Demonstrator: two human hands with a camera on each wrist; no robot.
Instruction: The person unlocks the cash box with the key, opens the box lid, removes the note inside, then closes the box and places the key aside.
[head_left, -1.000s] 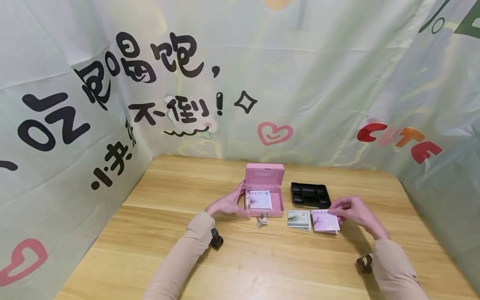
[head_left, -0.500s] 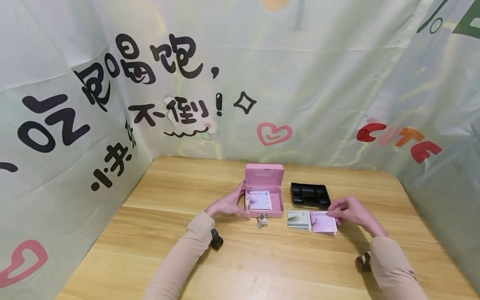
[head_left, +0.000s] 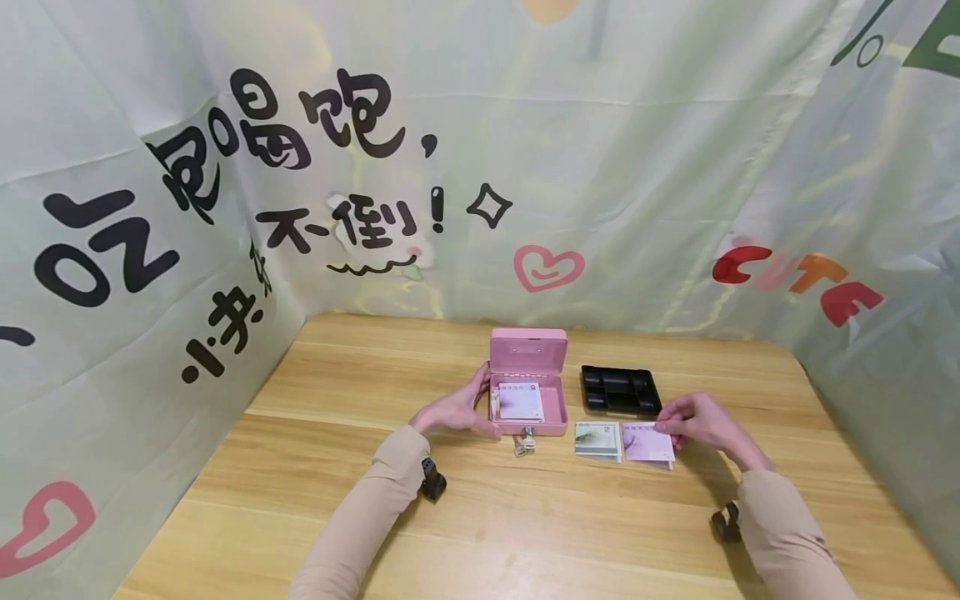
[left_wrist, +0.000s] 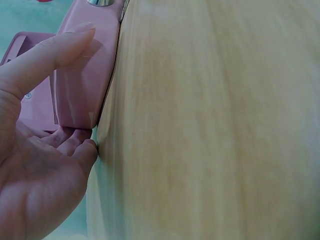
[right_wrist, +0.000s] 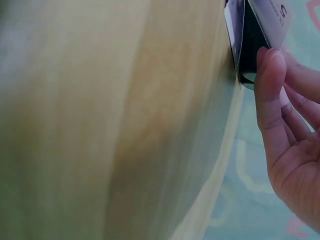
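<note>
A pink cash box (head_left: pixel 553 406) stands with its lid raised, a stack of pale purple notes (head_left: pixel 520 402) lying inside. My left hand (head_left: pixel 455 408) holds the box at its left end, thumb along the front wall and fingers at the side, as the left wrist view shows. Thumb and fingers of my right hand (head_left: pixel 697 421) pinch the upper right corner of a purple banknote (head_left: pixel 647 443); at least one more note shows under it. Directly left of this note lie green banknotes (head_left: pixel 597 439). Keys (head_left: pixel 521 446) hang at the front of the box.
A black compartment tray (head_left: pixel 621 390) lies right of the box, behind the banknotes. The wooden table (head_left: pixel 525 525) meets a printed cloth backdrop (head_left: pixel 637 208) at the rear and sides. Each wrist wears a small black camera (head_left: pixel 432 479).
My right hand has shifted slightly left with the purple banknote, which now sits closer beside the green ones. The left hand and the cash box have stayed in place.
</note>
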